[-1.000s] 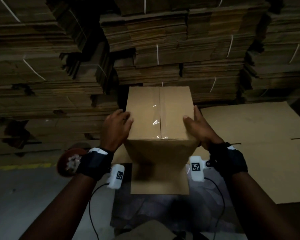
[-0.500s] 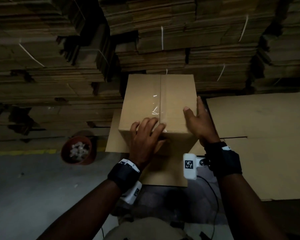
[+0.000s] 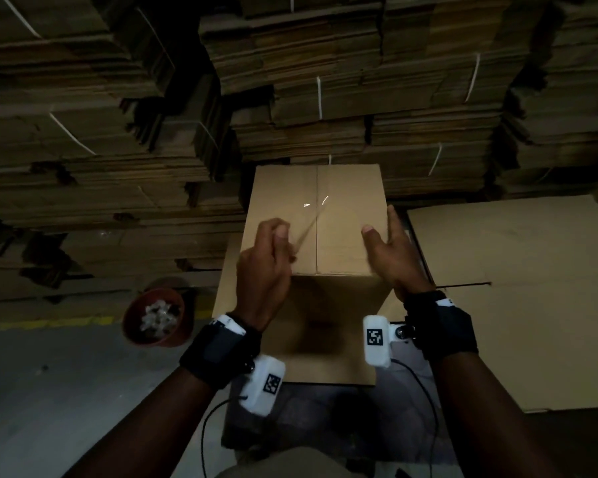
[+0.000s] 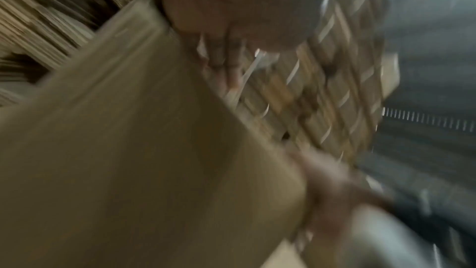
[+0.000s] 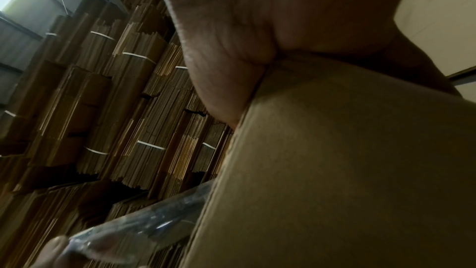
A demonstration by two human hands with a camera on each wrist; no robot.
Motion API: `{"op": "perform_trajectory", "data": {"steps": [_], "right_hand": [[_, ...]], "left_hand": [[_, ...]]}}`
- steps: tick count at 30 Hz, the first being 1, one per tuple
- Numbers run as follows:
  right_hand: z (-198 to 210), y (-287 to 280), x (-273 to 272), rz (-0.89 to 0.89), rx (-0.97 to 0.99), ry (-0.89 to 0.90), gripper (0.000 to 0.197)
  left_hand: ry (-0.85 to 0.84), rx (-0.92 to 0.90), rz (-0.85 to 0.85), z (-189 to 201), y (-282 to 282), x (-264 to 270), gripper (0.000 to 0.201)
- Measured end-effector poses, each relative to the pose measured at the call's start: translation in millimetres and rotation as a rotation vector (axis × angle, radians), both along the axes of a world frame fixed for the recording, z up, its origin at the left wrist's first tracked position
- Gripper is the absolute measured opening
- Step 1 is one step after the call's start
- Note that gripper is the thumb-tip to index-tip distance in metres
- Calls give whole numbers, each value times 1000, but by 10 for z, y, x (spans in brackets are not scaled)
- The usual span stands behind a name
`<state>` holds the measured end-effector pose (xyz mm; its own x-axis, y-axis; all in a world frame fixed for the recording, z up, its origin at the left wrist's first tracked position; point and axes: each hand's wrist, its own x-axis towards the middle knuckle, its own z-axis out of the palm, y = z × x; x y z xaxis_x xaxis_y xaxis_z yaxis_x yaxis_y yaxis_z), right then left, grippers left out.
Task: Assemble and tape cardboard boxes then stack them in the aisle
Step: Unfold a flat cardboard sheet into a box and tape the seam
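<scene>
A closed cardboard box (image 3: 346, 215) stands upright on a flat cardboard sheet (image 3: 228, 270). Its top seam runs away from me. My left hand (image 3: 273, 243) is over the near left of the top and pinches a strip of clear tape (image 3: 306, 224). The strip slants up from the seam to my fingers. It also shows in the right wrist view as a shiny tape strip (image 5: 128, 237) held by left fingertips (image 5: 51, 252). My right hand (image 3: 390, 250) rests on the box's right top edge, thumb on top, fingers straight along the side. The left wrist view is blurred.
Tall stacks of strapped flat cardboard (image 3: 359, 81) wall off the back and left. A large flat cardboard sheet (image 3: 518, 270) lies to the right. A reddish bowl (image 3: 156, 317) with white bits sits on the grey floor (image 3: 66, 391) near a yellow line (image 3: 49, 324).
My left hand left the box's left side, crossed to the near top edge at the seam, and now lifts a tape strip up and to the left. The right hand stayed.
</scene>
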<state>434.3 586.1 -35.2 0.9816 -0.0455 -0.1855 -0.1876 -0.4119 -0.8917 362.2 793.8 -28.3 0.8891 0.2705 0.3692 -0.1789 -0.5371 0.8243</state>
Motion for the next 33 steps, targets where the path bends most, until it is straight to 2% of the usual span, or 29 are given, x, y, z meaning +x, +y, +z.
{"op": "perform_trajectory", "data": {"steps": [2, 5, 6, 7, 8, 12, 15, 17, 18, 21, 23, 25, 28, 29, 31, 33], "right_hand": [[-10, 3, 1, 3, 7, -1, 71], [-17, 4, 11, 2, 8, -7, 72], [-16, 5, 8, 1, 6, -5, 72], [-16, 4, 4, 3, 4, -4, 72], [-18, 4, 0, 7, 5, -6, 72], [-8, 10, -17, 7, 8, -7, 71], [-9, 16, -32, 11, 0, -17, 71], [-11, 16, -34, 13, -10, -17, 71], [-15, 16, -33, 13, -6, -13, 71], [-9, 23, -34, 11, -17, -7, 71], [-6, 24, -27, 9, -26, -8, 71], [-1, 25, -25, 9, -27, -7, 71], [1, 12, -23, 8, -16, -8, 71], [7, 9, -26, 10, -11, -7, 71], [8, 6, -34, 11, 11, -14, 70], [4, 6, -38, 16, 42, -32, 69]], "left_hand": [[96, -118, -31, 157, 59, 162, 31], [287, -631, -159, 332, 109, 447, 38], [315, -737, -196, 371, 129, 526, 38], [327, -726, -222, 387, 153, 608, 35], [327, -635, -248, 387, 173, 685, 33], [364, 47, -318, 347, 201, 895, 61], [426, 600, -418, 344, 145, 879, 68], [497, 823, -521, 369, 89, 842, 67], [489, 865, -567, 382, 71, 834, 63], [417, 811, -663, 453, 44, 879, 38], [419, 775, -642, 469, 25, 948, 26], [412, 669, -555, 452, 11, 1032, 20], [309, 339, -337, 492, 58, 1155, 12], [281, 234, -306, 491, 96, 1215, 13], [277, 139, -314, 513, 158, 1304, 29], [360, 286, -396, 516, 187, 1372, 54]]}}
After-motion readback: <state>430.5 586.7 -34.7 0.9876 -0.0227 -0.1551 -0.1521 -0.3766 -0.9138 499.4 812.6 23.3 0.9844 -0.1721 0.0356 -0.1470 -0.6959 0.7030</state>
